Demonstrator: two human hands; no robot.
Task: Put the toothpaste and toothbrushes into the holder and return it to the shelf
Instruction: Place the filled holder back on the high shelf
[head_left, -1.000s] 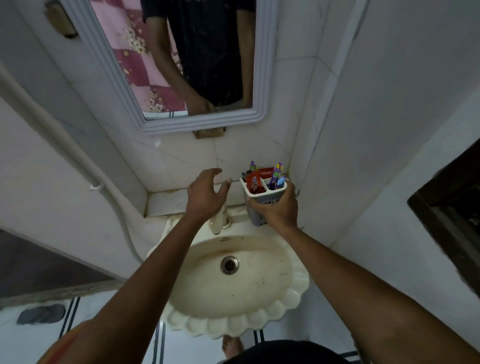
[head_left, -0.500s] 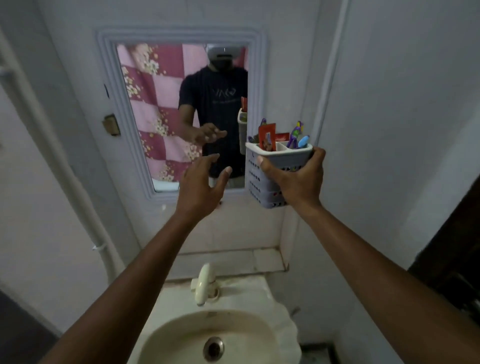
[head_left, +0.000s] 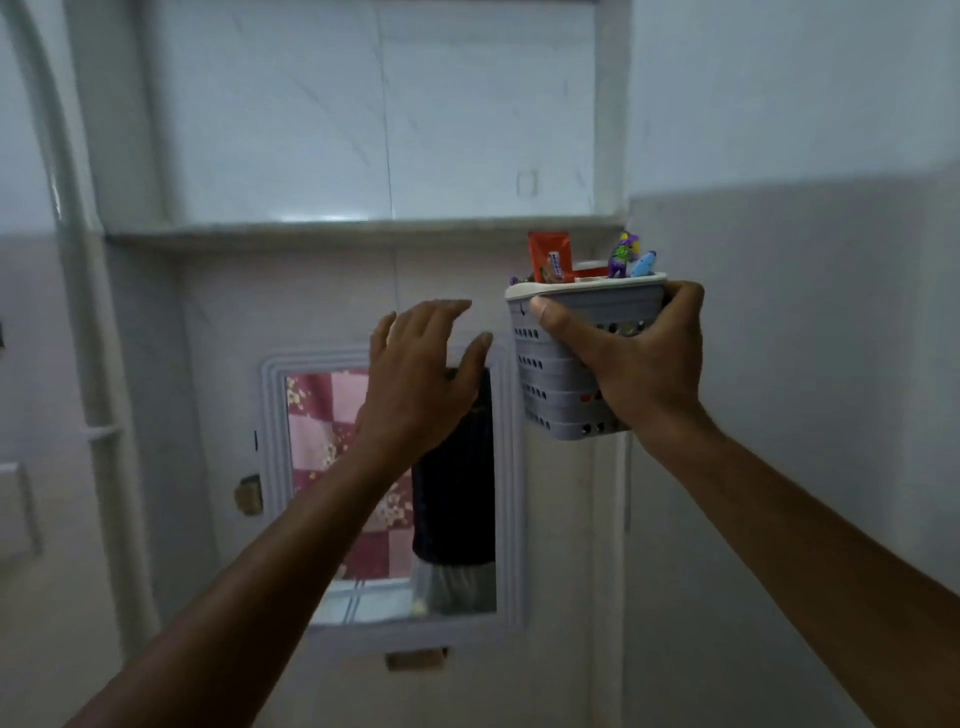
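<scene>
Just below the shelf, the right hand has its fingers clamped around the loaded holder while the left hand hovers spread and empty, so clipping the ledge could tip the toothpaste and toothbrushes out.

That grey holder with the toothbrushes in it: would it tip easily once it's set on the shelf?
Possibly. The holder looks taller than wide, and the toothpaste and toothbrushes stick up past its rim, so it may be top-heavy. It seems light and stiff: the right hand alone carries it without it bending. The shelf ledge looks flat.
</scene>
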